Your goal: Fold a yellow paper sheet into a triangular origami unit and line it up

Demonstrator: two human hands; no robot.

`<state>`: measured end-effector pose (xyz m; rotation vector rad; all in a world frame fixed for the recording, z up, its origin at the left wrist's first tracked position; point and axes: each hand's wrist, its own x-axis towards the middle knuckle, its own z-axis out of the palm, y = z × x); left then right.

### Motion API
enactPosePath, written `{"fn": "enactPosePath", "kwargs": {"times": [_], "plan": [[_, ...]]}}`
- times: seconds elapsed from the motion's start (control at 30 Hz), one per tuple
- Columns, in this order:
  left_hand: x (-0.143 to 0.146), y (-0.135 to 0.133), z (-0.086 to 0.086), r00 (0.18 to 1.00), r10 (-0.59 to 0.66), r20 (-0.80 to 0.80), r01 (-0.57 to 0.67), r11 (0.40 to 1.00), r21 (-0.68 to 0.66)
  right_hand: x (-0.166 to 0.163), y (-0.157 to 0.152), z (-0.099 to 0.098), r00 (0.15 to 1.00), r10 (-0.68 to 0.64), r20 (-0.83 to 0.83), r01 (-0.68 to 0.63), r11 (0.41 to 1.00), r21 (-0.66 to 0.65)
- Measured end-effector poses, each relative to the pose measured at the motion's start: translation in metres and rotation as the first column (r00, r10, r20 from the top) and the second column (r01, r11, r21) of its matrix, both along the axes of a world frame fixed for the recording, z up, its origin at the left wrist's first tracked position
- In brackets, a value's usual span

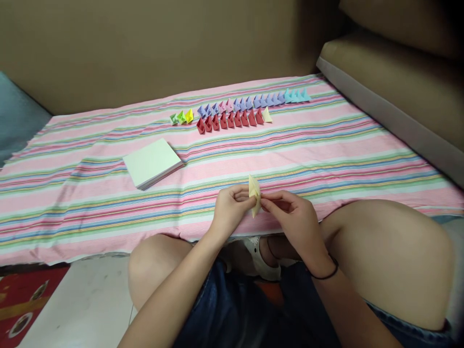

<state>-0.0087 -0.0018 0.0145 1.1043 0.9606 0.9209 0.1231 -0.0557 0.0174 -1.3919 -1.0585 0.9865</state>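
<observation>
A pale yellow folded paper boat [254,186] stands on end between my two hands, just above the near edge of the striped cloth. My left hand [234,205] is closed on it, thumb in front and fingers behind. From the other side my right hand [292,212] pinches its right edge between thumb and fingertips. Farther off, red paper boats [230,120] form a row that ends in a cream one [267,115]. Behind them runs a row of purple boats [268,100], pink boats [225,106] and light blue boats [297,95].
A stack of pale paper squares [151,162] lies left of centre on the striped cloth [326,159]. Green and yellow boats [181,117] sit beyond it. A brown backrest [163,48] borders the far side, and cushions [391,82] rise at the right. A red box [29,299] is at lower left.
</observation>
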Motion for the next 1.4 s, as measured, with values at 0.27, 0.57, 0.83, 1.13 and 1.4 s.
{"fn": "enactPosePath", "kwargs": {"times": [0.27, 0.57, 0.83, 1.13, 1.4], "plan": [[0.001, 0.0, -0.003, 0.996, -0.062, 0.068, 0.064, 0.997, -0.03, 0.008, 0.003, -0.008, 0.994, 0.018, -0.109, -0.019, 1.0, -0.009], [0.002, -0.001, 0.005, 0.986, -0.102, 0.135, 0.119, 0.986, -0.119, 0.015, 0.004, -0.015, 0.986, 0.01, -0.165, -0.014, 1.0, -0.022], [0.004, -0.001, 0.0, 0.996, -0.057, 0.075, 0.063, 0.994, -0.088, 0.008, 0.001, -0.011, 0.989, 0.029, -0.144, -0.032, 0.999, -0.022], [0.003, -0.001, 0.0, 0.997, 0.035, 0.069, -0.031, 0.998, -0.055, -0.001, -0.002, -0.006, 0.987, 0.132, -0.094, -0.143, 0.981, -0.127], [-0.006, 0.005, 0.009, 0.999, -0.03, 0.019, 0.032, 0.995, -0.092, 0.012, -0.004, 0.003, 0.964, 0.229, 0.134, -0.218, 0.972, -0.087]]}}
